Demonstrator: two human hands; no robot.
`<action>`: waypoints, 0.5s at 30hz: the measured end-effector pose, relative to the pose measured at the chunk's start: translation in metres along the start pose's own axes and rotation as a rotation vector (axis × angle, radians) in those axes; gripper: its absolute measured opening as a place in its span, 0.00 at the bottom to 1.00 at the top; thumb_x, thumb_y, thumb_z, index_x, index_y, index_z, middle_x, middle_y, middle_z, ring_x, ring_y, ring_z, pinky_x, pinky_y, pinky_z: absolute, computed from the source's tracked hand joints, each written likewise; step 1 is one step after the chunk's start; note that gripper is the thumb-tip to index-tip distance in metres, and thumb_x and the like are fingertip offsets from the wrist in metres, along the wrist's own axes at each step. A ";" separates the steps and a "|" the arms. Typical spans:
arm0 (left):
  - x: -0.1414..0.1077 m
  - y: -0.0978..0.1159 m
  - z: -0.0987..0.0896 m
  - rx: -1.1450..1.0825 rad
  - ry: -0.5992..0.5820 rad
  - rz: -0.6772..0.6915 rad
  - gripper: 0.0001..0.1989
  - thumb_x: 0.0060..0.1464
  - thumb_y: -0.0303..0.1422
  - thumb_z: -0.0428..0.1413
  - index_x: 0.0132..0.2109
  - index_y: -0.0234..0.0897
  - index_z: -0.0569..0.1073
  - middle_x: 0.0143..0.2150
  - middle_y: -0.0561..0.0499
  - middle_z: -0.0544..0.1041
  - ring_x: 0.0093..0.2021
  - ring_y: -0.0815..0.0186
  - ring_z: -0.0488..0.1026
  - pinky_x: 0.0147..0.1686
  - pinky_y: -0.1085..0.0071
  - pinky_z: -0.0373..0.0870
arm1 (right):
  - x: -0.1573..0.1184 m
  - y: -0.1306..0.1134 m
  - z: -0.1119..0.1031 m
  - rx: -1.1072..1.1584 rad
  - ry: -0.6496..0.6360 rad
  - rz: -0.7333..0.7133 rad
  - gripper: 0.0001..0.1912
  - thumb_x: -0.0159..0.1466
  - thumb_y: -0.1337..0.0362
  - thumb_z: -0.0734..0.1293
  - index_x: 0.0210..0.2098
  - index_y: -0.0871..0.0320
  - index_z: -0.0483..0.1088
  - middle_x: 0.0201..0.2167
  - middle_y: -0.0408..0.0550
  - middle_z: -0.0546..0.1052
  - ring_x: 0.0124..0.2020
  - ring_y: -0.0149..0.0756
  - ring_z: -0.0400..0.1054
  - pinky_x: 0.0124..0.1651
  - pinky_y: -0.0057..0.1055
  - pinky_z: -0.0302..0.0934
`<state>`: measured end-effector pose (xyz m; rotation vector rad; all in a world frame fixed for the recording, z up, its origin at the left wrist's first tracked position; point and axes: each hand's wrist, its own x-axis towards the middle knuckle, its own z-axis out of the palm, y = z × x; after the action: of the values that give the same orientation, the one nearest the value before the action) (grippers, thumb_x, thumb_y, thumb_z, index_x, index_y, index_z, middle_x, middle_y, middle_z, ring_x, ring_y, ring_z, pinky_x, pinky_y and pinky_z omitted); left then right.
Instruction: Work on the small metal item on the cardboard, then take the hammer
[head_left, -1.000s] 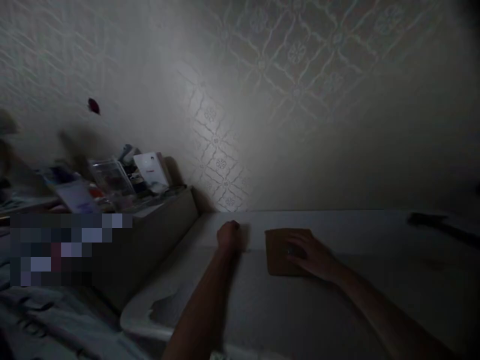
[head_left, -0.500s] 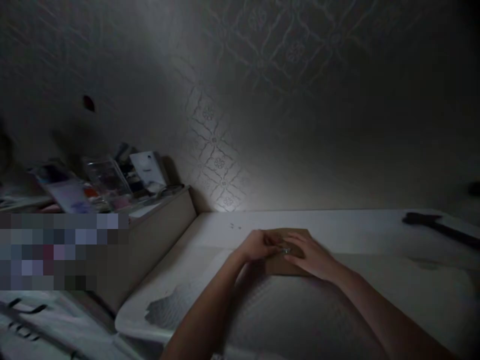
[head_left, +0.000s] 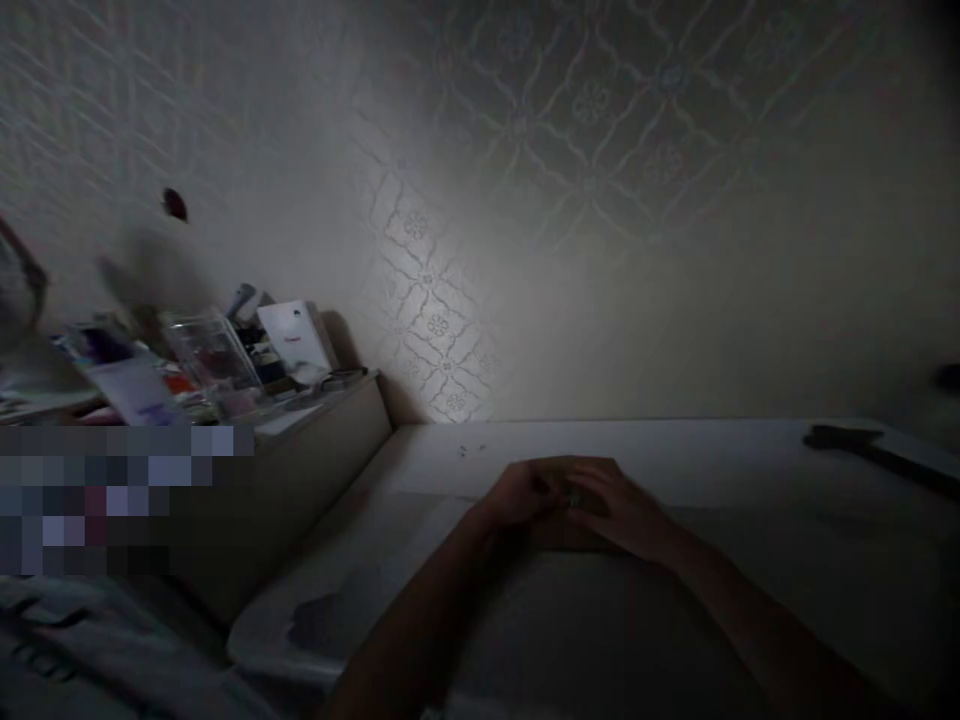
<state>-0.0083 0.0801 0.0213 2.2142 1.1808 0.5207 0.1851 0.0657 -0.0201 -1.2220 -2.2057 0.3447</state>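
Observation:
A brown cardboard piece (head_left: 577, 540) lies on the white table under both my hands. My left hand (head_left: 521, 493) rests on its left part with curled fingers, the tips pinched together beside a small shiny piece (head_left: 574, 498). Whether they grip this piece is too dark to make out. From the right, my right hand (head_left: 622, 508) lies on the cardboard with fingers stretched and apart, thumb and forefinger on either side of the shiny piece. The hands partly hide the cardboard, and shadow covers the fingertips.
A few tiny bits (head_left: 463, 451) lie on the table (head_left: 420, 455) behind my left hand. At the far right is a dark hammer-like tool (head_left: 847, 438). On the left, a raised cabinet top carries a white box (head_left: 296, 335), a clear case (head_left: 210, 350) and clutter. A patterned wall stands behind.
The light has shifted: the wall looks brighter, while the table and my hands are darker. Both hands stay in nearly the same place around the small shiny piece.

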 end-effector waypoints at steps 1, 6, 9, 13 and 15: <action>0.000 0.000 0.000 -0.012 0.000 0.002 0.11 0.49 0.35 0.55 0.36 0.31 0.78 0.31 0.53 0.78 0.31 0.70 0.70 0.34 0.79 0.64 | 0.000 0.001 0.001 -0.001 -0.003 -0.002 0.27 0.57 0.49 0.62 0.53 0.53 0.65 0.56 0.51 0.65 0.58 0.44 0.56 0.59 0.45 0.51; 0.000 0.000 0.002 -0.055 0.011 -0.020 0.11 0.49 0.35 0.56 0.33 0.32 0.78 0.31 0.53 0.78 0.32 0.70 0.70 0.35 0.79 0.64 | 0.000 0.002 0.002 -0.009 -0.011 0.000 0.27 0.57 0.49 0.62 0.53 0.54 0.66 0.56 0.51 0.65 0.57 0.44 0.56 0.58 0.44 0.52; 0.001 0.001 0.004 -0.097 0.035 -0.014 0.11 0.48 0.36 0.56 0.32 0.32 0.77 0.30 0.53 0.77 0.31 0.70 0.70 0.34 0.78 0.65 | 0.000 0.001 0.001 -0.008 -0.006 -0.001 0.27 0.57 0.49 0.62 0.52 0.54 0.66 0.56 0.51 0.65 0.57 0.44 0.56 0.59 0.45 0.51; 0.002 0.001 0.004 -0.159 0.099 -0.004 0.13 0.48 0.38 0.56 0.31 0.31 0.76 0.29 0.51 0.77 0.30 0.70 0.70 0.31 0.78 0.65 | 0.000 0.000 0.000 -0.015 -0.016 0.009 0.28 0.57 0.48 0.62 0.53 0.54 0.66 0.56 0.51 0.64 0.57 0.44 0.56 0.59 0.45 0.51; 0.004 -0.001 0.002 -0.140 0.162 -0.034 0.13 0.48 0.38 0.56 0.32 0.30 0.76 0.29 0.50 0.77 0.29 0.70 0.70 0.30 0.78 0.65 | -0.001 -0.001 0.000 -0.016 -0.017 0.003 0.28 0.57 0.48 0.62 0.53 0.54 0.66 0.56 0.52 0.65 0.58 0.44 0.56 0.59 0.44 0.51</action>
<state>-0.0059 0.0833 0.0198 2.0609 1.2216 0.7580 0.1850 0.0645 -0.0196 -1.2347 -2.2259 0.3405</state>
